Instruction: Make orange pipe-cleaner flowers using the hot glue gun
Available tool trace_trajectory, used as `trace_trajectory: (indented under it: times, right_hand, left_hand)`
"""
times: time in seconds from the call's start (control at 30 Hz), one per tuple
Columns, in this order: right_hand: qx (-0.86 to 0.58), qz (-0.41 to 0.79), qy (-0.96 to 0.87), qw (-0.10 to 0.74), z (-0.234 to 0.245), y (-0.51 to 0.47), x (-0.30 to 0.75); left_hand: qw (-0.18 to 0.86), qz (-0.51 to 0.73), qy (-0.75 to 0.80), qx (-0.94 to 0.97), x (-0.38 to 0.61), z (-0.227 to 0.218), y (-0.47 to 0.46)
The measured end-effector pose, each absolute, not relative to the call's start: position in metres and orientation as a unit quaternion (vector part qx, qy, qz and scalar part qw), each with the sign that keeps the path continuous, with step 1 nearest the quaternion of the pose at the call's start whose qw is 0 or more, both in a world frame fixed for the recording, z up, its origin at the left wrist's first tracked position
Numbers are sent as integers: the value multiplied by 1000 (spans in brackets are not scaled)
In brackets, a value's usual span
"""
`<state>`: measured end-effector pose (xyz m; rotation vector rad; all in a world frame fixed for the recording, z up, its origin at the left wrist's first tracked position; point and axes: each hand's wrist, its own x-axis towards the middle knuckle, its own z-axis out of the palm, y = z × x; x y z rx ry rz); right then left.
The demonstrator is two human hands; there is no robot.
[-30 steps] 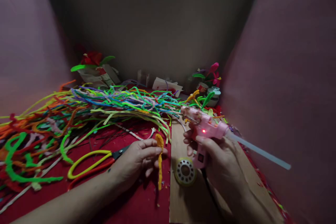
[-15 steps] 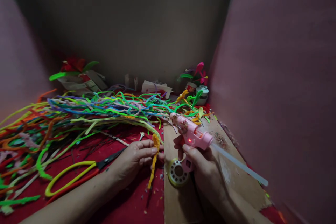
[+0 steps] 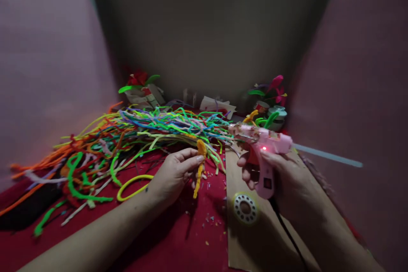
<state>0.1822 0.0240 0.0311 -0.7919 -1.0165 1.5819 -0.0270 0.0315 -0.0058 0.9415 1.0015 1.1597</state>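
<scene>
Between thumb and fingers, my left hand (image 3: 178, 172) pinches an orange pipe cleaner piece (image 3: 199, 174), looped at its top with the tail hanging down. My right hand (image 3: 280, 170) is wrapped round the handle of a pink glue gun (image 3: 261, 138), whose small red light glows. Its nozzle points left, above and to the right of the orange piece, apart from it. A translucent glue stick (image 3: 328, 155) sticks out of the gun's back, and a black cord (image 3: 288, 231) runs down from the handle. Behind my left forearm shows a yellow scissors handle (image 3: 132, 185).
A large heap of coloured pipe cleaners (image 3: 172, 125) spreads across the red cloth (image 3: 178, 238). On the wooden board (image 3: 237, 246) lies a tape roll (image 3: 245, 208). Pipe-cleaner flowers (image 3: 277, 87), a pale jar (image 3: 277, 114) and white cards (image 3: 216, 105) stand at the back.
The view has turned left, so things sit further right. The glue gun has been lifted off from over the tape roll and levelled. My left hand still pinches the orange piece.
</scene>
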Motion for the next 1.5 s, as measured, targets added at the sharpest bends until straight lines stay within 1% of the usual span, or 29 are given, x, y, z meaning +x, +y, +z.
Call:
trace_trajectory:
  times: [0.13, 0.23, 0.33, 0.6, 1.5]
  right_hand:
    - [-384, 607, -490, 494, 24, 22, 176]
    - [-459, 572, -499, 462, 9, 16, 174]
    - [-489, 544, -521, 440, -1, 12, 175]
    - [-484, 518, -548, 444, -2, 10, 172]
    - [-505, 443, -589, 448, -2, 8, 172]
  left_hand:
    - [626, 488, 442, 418, -28, -11, 30]
    - [645, 470, 438, 414, -28, -12, 28]
    - [665, 451, 437, 404, -29, -10, 28]
    - [677, 447, 432, 393, -31, -8, 30]
    - [663, 440, 446, 411, -31, -11, 31]
